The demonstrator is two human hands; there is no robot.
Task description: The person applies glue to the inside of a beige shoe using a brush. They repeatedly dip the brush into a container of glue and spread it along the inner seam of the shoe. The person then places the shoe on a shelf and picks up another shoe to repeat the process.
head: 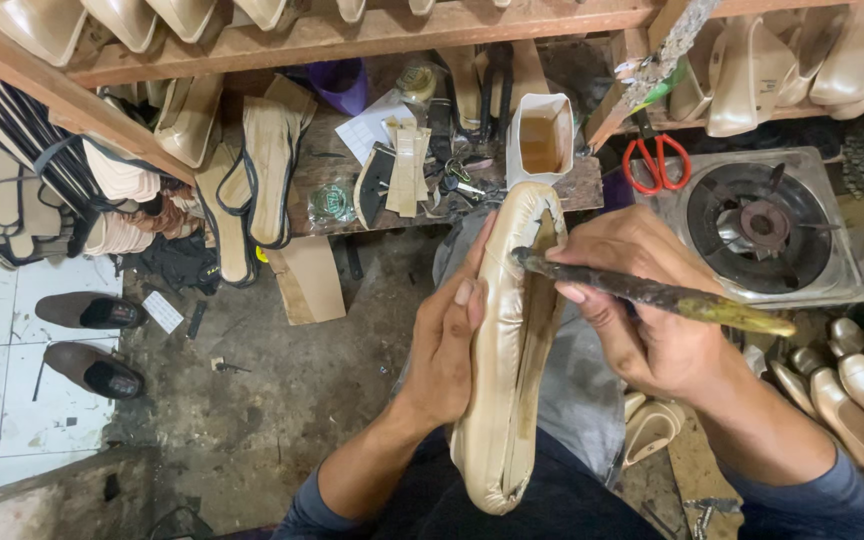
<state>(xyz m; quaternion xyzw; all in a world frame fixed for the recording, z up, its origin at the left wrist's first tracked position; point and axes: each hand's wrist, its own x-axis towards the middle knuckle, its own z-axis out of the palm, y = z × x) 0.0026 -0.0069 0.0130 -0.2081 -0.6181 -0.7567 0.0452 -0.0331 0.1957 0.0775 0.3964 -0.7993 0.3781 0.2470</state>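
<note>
A long beige shoe upper (pixel 505 330), stretched over a form with its underside facing up, rests on my lap. My left hand (pixel 447 350) grips its left side, thumb lying along the edge. My right hand (pixel 642 300) holds a dark, glue-crusted brush (pixel 652 293) with a yellowish handle end. The brush tip touches the upper's inner edge near the top.
An open white carton of brown glue (pixel 539 140) stands on the wooden bench (pixel 572 190) beyond the shoe. Red scissors (pixel 656 160) and a gas stove (pixel 762 225) are at the right. Beige shoes (pixel 857 400) lie lower right; soles (pixel 270 170) and brown slippers (pixel 92 340) at left.
</note>
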